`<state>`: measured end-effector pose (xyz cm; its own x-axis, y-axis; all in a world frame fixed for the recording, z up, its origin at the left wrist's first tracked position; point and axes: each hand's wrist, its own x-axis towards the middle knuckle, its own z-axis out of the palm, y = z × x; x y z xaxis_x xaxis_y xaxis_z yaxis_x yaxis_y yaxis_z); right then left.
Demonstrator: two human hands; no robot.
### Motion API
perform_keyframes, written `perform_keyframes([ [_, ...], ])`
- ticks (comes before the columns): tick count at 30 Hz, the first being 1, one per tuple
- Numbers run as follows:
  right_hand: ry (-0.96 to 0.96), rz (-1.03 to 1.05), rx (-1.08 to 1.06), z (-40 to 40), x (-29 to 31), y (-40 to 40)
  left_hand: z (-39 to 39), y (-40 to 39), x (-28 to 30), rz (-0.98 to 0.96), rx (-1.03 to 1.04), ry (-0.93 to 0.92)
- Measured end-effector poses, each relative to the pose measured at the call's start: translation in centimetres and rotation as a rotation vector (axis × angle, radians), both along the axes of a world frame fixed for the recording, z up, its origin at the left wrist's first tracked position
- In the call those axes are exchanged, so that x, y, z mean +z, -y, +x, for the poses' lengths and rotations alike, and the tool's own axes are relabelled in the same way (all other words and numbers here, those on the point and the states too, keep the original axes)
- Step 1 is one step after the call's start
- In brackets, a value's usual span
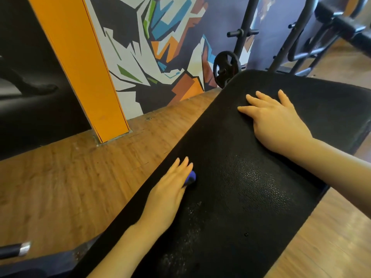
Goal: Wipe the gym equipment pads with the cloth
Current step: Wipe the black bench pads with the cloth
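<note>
A long black bench pad (236, 189) runs from the lower left toward the upper right. My left hand (168, 191) lies flat near the pad's left edge, fingers straight, pressing a blue cloth (190, 177) onto it; only a small blue corner shows past the fingers. My right hand (275, 119) rests palm down farther up the pad with its fingers spread, holding nothing. Pale speckled marks show on the pad's near part.
A wooden floor (70, 177) lies left of the bench. An orange pillar (80, 67) and a painted wall stand behind. A weight plate (226, 69) hangs on a rack at the pad's far end. A metal bar end (20, 249) pokes in at the lower left.
</note>
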<state>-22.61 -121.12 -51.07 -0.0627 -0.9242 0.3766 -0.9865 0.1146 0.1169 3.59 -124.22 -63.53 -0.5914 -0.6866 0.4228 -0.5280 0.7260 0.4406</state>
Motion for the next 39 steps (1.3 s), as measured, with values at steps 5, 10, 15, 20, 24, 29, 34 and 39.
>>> perform_keyframes([
  [5,0.0,-0.001,-0.008,0.1,-0.3,0.1,-6.1,5.3,3.6,-0.077,0.034,-0.019],
  [10,0.007,-0.002,0.002,0.0,0.0,0.1,-8.8,7.7,5.6,-0.026,0.043,-0.063],
  [15,0.005,0.009,-0.004,0.1,0.0,-0.2,1.0,1.3,-0.9,0.038,0.015,-0.014],
  [20,-0.009,-0.003,-0.008,0.3,-0.2,0.0,-1.4,2.4,1.3,-0.035,0.013,-0.013],
  [24,-0.011,-0.002,-0.006,0.2,-0.2,0.2,-10.7,8.6,7.2,-0.063,0.031,-0.03],
  [29,-0.003,-0.001,0.0,0.1,-0.1,0.1,-9.6,8.4,6.2,-0.011,0.018,-0.032],
  [34,0.005,0.0,0.001,0.2,0.0,0.0,-0.9,2.6,1.4,0.031,0.035,0.023],
  [39,-0.001,0.016,-0.002,0.4,0.0,0.1,-6.5,3.3,4.7,-0.007,0.018,-0.015],
])
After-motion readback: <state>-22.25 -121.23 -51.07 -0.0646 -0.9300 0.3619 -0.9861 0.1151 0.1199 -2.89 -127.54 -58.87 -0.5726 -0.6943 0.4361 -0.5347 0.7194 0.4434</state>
